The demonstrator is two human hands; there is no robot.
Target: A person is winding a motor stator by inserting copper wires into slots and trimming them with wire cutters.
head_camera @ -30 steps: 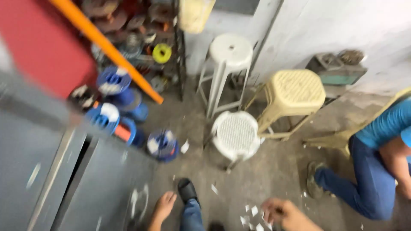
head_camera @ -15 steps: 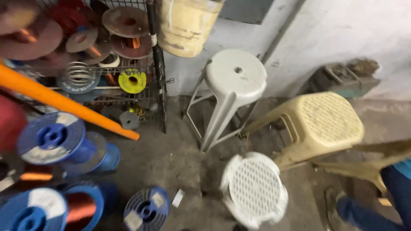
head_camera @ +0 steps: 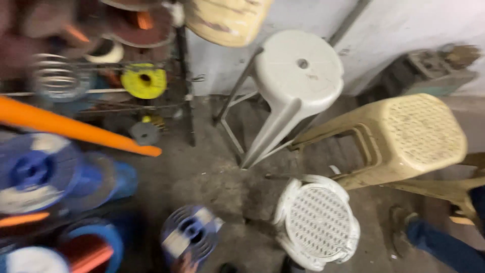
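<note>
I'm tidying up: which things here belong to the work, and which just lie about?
Likely the work: blue spools, copper-wire spool, small spool.
Lying about: tall white stool, yellow stool, low white stool, orange tube.

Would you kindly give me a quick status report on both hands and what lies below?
Both hands out of view. Nearest below: low white perforated plastic stool and blue wire spool on the concrete floor. Tall white stool and yellow stool behind; another person's leg at right.

Stools and wire spools crowded a workshop floor.
A white stool stood beside a yellow stool; blue spools lay left.
</note>
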